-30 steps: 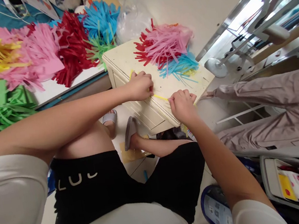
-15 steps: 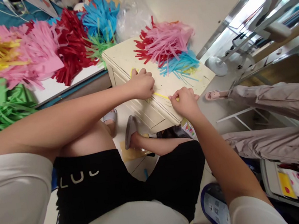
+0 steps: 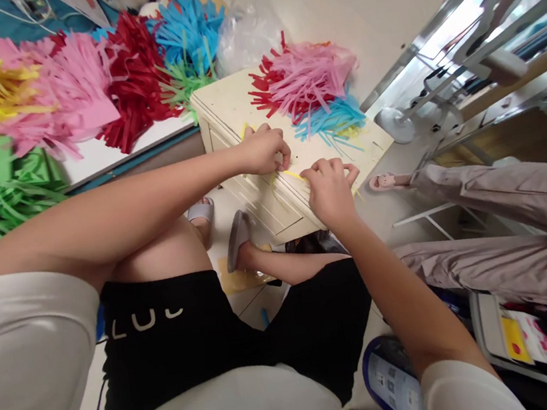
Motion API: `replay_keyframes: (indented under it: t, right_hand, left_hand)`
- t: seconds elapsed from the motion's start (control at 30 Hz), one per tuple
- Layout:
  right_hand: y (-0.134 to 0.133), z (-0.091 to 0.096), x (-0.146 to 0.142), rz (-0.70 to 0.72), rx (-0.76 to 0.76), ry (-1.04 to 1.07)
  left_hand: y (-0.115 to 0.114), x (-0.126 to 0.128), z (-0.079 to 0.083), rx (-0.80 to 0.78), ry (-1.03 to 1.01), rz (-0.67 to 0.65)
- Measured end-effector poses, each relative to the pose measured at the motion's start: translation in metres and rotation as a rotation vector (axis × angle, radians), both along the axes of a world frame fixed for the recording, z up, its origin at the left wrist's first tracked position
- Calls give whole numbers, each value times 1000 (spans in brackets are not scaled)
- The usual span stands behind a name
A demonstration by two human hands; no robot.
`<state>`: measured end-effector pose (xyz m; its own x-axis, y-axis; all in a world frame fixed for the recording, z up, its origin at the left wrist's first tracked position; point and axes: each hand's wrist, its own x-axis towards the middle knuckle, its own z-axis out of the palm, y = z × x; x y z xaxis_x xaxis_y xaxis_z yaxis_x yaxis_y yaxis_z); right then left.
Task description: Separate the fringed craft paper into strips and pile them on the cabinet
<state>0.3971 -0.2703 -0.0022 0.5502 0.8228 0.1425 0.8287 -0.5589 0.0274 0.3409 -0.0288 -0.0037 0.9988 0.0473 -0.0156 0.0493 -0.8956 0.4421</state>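
Note:
My left hand (image 3: 265, 149) is closed in a pinch on one end of a thin yellow paper strip (image 3: 294, 175) on top of a cream cabinet (image 3: 263, 199). My right hand (image 3: 330, 187) is closed on the strip's other end, close beside the left hand. The strip runs between the two hands over the cabinet's front edge. A heap of red, pink and blue cut paper fringes (image 3: 311, 89) lies on the cabinet just beyond my hands.
Big piles of yellow, pink, red, blue and green fringed paper (image 3: 53, 99) cover a white board at the left. A clear plastic bag (image 3: 245, 30) sits behind the cabinet. Another person's legs in grey-pink trousers (image 3: 502, 222) stretch in from the right.
My right hand has slid left along the yellow strip, closer to my left hand. The other person's legs have shifted lower in view.

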Motion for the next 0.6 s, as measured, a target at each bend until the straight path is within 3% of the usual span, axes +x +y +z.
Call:
replay_keyframes:
  t: [0.27,0.4,0.6]
  right_hand:
    - [-10,-11,-26,47,-42,-51]
    - [-12,-18,-36,0,-18,-30]
    - [-14,-30,-43,-22,66,-49]
  left_hand:
    - [6,-5,-20,25,-205,-203]
    - [7,-7,-22,86,-227,-249]
    - [-2,-15,-23,169,-407,-460]
